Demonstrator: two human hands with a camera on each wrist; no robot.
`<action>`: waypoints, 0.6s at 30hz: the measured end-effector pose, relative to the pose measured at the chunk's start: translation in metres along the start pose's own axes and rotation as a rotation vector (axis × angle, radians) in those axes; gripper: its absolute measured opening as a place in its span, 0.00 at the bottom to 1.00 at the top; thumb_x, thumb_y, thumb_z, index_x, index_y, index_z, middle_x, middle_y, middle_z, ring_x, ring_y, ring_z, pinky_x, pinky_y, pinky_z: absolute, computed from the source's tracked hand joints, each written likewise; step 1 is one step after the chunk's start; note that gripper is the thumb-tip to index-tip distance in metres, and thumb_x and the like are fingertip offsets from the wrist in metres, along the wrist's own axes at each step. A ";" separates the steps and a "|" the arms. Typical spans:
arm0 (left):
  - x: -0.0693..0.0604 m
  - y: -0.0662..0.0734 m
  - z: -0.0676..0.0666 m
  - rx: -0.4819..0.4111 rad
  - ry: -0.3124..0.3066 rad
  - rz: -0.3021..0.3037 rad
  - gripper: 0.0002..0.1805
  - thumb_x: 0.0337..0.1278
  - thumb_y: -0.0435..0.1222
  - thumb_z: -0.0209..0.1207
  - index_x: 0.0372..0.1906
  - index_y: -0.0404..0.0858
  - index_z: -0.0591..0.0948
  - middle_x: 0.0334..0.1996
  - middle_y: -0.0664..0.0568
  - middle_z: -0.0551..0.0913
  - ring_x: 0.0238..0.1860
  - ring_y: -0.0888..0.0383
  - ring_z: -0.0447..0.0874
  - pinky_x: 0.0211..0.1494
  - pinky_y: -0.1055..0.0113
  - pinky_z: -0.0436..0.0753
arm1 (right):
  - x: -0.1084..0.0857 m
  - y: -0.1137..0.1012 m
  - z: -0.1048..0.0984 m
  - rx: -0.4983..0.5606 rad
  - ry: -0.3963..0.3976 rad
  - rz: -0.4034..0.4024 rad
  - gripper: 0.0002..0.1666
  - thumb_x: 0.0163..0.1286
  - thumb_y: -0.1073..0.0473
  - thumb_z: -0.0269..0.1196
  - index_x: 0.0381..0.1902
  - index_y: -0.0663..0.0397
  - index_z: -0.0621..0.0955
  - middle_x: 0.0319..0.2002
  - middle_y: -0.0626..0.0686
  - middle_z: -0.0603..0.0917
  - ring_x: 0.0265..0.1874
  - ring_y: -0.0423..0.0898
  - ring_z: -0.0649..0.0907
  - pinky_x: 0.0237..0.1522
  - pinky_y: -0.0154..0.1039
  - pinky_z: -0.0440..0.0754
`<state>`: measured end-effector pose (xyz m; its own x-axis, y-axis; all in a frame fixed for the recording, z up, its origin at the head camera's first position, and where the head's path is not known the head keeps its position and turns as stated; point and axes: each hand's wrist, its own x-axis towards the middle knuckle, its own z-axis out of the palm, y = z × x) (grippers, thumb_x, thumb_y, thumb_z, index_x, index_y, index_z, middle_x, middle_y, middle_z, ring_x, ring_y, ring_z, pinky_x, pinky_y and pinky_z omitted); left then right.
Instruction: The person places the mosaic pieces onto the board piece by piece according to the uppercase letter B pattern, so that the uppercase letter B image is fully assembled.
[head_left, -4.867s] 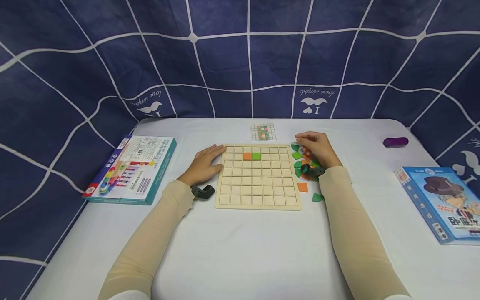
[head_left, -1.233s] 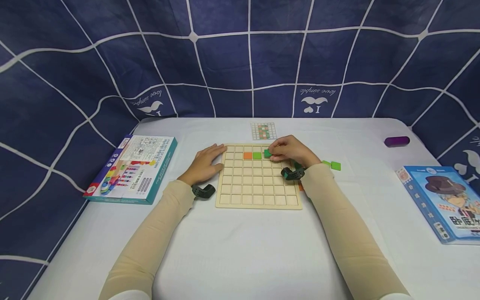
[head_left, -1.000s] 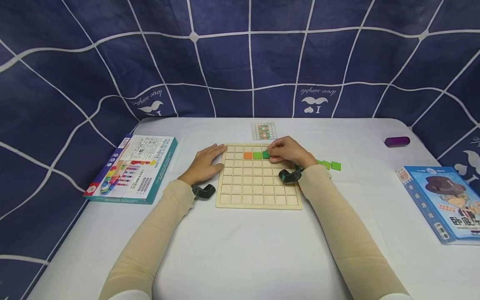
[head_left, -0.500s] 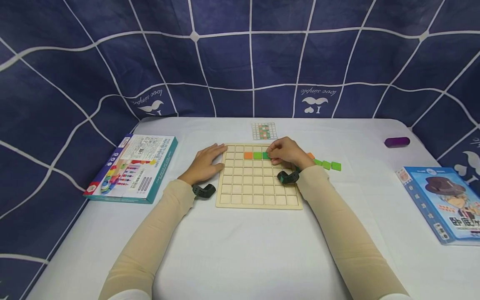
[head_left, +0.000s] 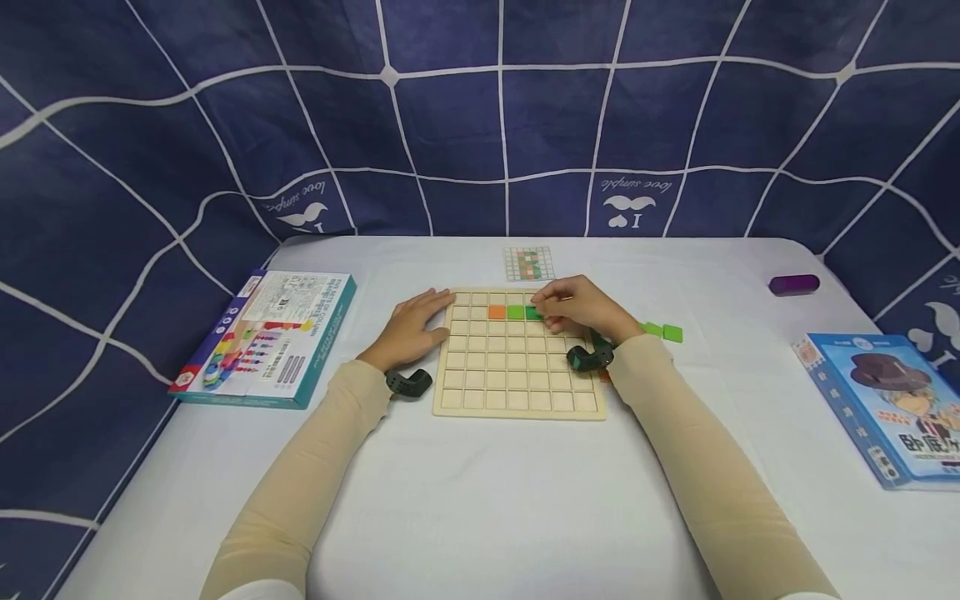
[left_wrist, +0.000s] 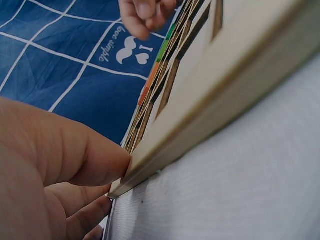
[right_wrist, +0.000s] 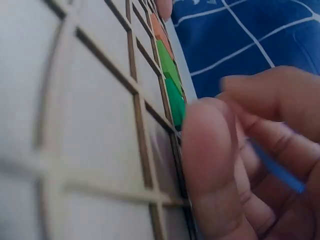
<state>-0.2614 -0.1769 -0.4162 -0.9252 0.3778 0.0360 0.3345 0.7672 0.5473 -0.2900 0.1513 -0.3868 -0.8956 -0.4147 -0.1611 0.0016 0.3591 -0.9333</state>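
Note:
A wooden grid board (head_left: 517, 379) lies on the table. In its second row from the back, an orange tile (head_left: 497, 312), a light green tile (head_left: 515, 312) and a dark green tile (head_left: 532, 313) sit side by side in cells. My left hand (head_left: 408, 332) rests against the board's left edge, its thumb touching the rim in the left wrist view. My right hand (head_left: 581, 305) is over the board's back right part, fingertips beside the dark green tile. In the right wrist view the thumb (right_wrist: 207, 150) and index finger stand apart with nothing seen between them.
Light green loose tiles (head_left: 672, 333) lie right of the board, others hidden behind the right arm. A pattern card (head_left: 528, 264) lies behind the board. A teal-edged box (head_left: 262, 342) is at left; a blue box (head_left: 885, 404) and purple case (head_left: 794, 285) at right.
My right hand has come from the loose pieces to the board with the dark green tile, set it in a cell beside the light green one and let go. The left hand has stayed put.

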 end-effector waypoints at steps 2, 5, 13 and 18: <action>0.000 -0.001 0.000 0.003 0.001 -0.003 0.39 0.70 0.39 0.56 0.84 0.36 0.66 0.85 0.44 0.62 0.87 0.44 0.50 0.88 0.44 0.46 | -0.005 0.001 -0.003 0.011 -0.005 -0.016 0.18 0.79 0.64 0.66 0.60 0.71 0.84 0.36 0.56 0.85 0.27 0.42 0.84 0.33 0.31 0.87; 0.001 -0.002 0.000 0.004 0.002 -0.005 0.39 0.70 0.39 0.56 0.84 0.36 0.66 0.85 0.44 0.62 0.87 0.44 0.49 0.88 0.44 0.46 | -0.016 0.002 -0.007 0.023 0.001 -0.032 0.20 0.80 0.61 0.66 0.63 0.67 0.83 0.37 0.57 0.85 0.27 0.43 0.81 0.32 0.32 0.85; 0.000 0.000 0.000 -0.002 -0.004 -0.002 0.39 0.70 0.40 0.55 0.84 0.36 0.66 0.85 0.44 0.61 0.88 0.44 0.49 0.88 0.45 0.45 | -0.052 0.012 -0.024 0.073 0.094 -0.073 0.26 0.82 0.59 0.64 0.70 0.69 0.78 0.31 0.52 0.82 0.24 0.41 0.76 0.27 0.31 0.77; 0.000 -0.002 0.001 0.000 -0.007 -0.004 0.39 0.70 0.40 0.55 0.84 0.37 0.65 0.85 0.44 0.61 0.88 0.44 0.48 0.88 0.45 0.44 | -0.074 0.017 -0.035 0.060 0.157 -0.088 0.26 0.81 0.62 0.62 0.72 0.70 0.76 0.28 0.49 0.80 0.23 0.40 0.75 0.26 0.31 0.77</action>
<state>-0.2623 -0.1777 -0.4180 -0.9254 0.3780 0.0276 0.3303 0.7687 0.5477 -0.2397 0.2174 -0.3800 -0.9517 -0.3055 -0.0304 -0.0576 0.2750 -0.9597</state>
